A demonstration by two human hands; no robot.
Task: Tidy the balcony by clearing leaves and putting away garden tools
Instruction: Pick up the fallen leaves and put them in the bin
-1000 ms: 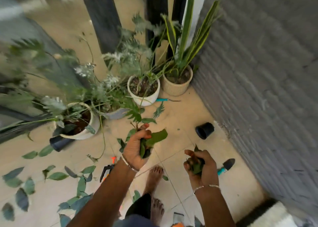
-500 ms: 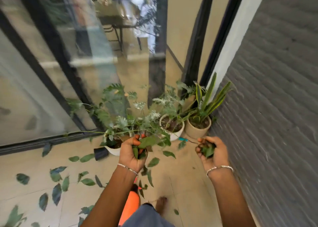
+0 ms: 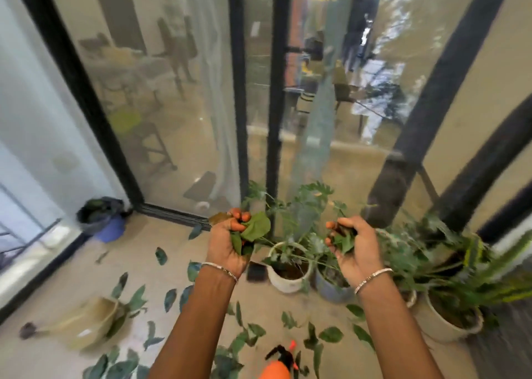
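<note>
My left hand (image 3: 227, 242) grips a bunch of green leaves (image 3: 254, 229), held up at chest height in front of the glass door. My right hand (image 3: 352, 245) grips a smaller clump of leaves (image 3: 344, 242) beside it. Several loose leaves (image 3: 169, 299) lie scattered over the tiled floor below and to the left. An orange spray bottle (image 3: 276, 367) with a black trigger stands at the bottom edge between my arms. A beige watering can (image 3: 86, 325) lies on the floor at the lower left.
A blue bin lined with a black bag (image 3: 102, 220) stands in the far left corner by the door frame. Potted plants, a white pot (image 3: 288, 278), a grey-blue pot (image 3: 331, 288) and a beige pot (image 3: 449, 322), crowd the right side. Glass doors (image 3: 178, 91) close the front.
The view has swung up and to the left, from the grey brick wall towards the glass doors and the bin corner. Both hands keep their leaves and have risen slightly.
</note>
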